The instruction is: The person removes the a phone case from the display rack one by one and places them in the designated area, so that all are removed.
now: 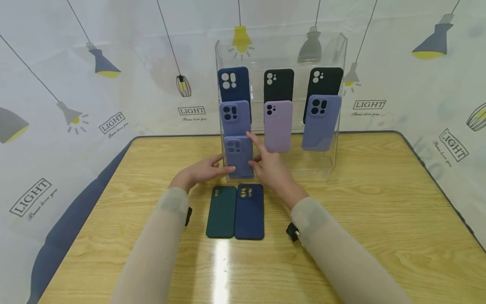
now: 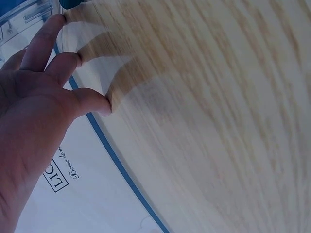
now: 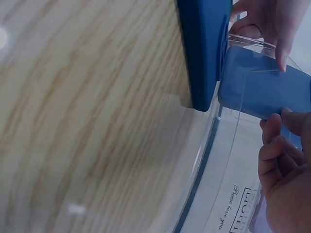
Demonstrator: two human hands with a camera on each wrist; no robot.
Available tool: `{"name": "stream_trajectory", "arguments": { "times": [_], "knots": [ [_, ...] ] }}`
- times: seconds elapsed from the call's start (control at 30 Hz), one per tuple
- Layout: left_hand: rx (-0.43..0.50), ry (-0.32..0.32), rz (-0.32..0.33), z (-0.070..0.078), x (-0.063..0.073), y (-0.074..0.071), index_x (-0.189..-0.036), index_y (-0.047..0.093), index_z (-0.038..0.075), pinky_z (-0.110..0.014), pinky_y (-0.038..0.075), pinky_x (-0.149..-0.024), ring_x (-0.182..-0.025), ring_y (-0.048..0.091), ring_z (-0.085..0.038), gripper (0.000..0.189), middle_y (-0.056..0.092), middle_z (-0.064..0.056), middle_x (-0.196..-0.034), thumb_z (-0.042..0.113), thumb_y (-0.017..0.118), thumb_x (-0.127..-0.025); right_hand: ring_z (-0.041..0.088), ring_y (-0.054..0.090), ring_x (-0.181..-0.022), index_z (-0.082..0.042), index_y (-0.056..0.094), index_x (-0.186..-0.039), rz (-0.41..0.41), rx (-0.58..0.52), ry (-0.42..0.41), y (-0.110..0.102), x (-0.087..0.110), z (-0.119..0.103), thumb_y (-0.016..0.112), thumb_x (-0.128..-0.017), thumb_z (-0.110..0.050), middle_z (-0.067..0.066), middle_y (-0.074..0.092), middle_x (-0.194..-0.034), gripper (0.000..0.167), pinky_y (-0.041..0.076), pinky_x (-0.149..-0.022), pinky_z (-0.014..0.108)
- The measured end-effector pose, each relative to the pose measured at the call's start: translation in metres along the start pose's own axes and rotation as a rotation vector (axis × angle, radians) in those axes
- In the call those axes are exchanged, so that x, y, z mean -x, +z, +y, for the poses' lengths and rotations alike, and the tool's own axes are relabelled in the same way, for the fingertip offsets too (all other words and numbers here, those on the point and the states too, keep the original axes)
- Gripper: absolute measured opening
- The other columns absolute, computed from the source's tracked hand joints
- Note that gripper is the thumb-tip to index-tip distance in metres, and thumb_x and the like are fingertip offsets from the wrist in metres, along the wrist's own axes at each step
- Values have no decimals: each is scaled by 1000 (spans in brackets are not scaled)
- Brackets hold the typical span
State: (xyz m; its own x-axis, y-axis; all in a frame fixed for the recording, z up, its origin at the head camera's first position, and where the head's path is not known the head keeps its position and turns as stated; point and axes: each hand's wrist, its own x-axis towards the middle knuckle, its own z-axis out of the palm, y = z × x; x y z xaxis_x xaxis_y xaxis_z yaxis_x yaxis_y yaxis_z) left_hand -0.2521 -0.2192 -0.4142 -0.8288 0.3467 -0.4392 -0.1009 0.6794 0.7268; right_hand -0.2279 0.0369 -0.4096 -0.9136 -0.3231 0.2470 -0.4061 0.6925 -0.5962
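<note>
A periwinkle phone case [image 1: 240, 158] stands in the lowest left slot of a clear acrylic display stand [image 1: 313, 169]. At its left side is my left hand [image 1: 203, 169], the thumb touching the case's face and the other fingers loosely spread beside the stand. My right hand [image 1: 274, 169] pinches the case's right edge near the bottom, with the index finger stretched up towards another periwinkle case [image 1: 239, 124] just above. In the right wrist view the lower case [image 3: 257, 82] shows between both hands, partly behind clear plastic.
A dark green case [image 1: 221, 213] and a navy case [image 1: 249, 215] lie side by side on the wooden table [image 1: 360, 236] before the stand. Higher up stand another navy case [image 1: 240, 90], two black cases, a lilac case [image 1: 278, 131] and a periwinkle case [image 1: 320, 126] at right.
</note>
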Motion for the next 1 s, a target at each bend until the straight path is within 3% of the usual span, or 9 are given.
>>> {"name": "stream_trajectory", "arguments": {
  "times": [0.57, 1.0],
  "knots": [
    [-3, -14, 4, -2, 0, -1, -173, 11, 32, -66, 26, -130, -166, 21, -41, 107, 16, -12, -180, 78, 62, -92, 26, 78, -75, -45, 7, -169, -57, 35, -13, 1, -3, 0, 71, -104, -15, 17, 82, -103, 97, 62, -65, 37],
    [-1, 1, 1, -1, 0, 0, -173, 13, 33, -67, 26, -130, -165, 21, -42, 103, 18, -12, -180, 77, 62, -93, 26, 76, -74, -42, 9, -169, -40, 47, -29, 2, -1, 2, 72, -102, -11, 17, 81, -100, 97, 59, -61, 36]
  ]
}}
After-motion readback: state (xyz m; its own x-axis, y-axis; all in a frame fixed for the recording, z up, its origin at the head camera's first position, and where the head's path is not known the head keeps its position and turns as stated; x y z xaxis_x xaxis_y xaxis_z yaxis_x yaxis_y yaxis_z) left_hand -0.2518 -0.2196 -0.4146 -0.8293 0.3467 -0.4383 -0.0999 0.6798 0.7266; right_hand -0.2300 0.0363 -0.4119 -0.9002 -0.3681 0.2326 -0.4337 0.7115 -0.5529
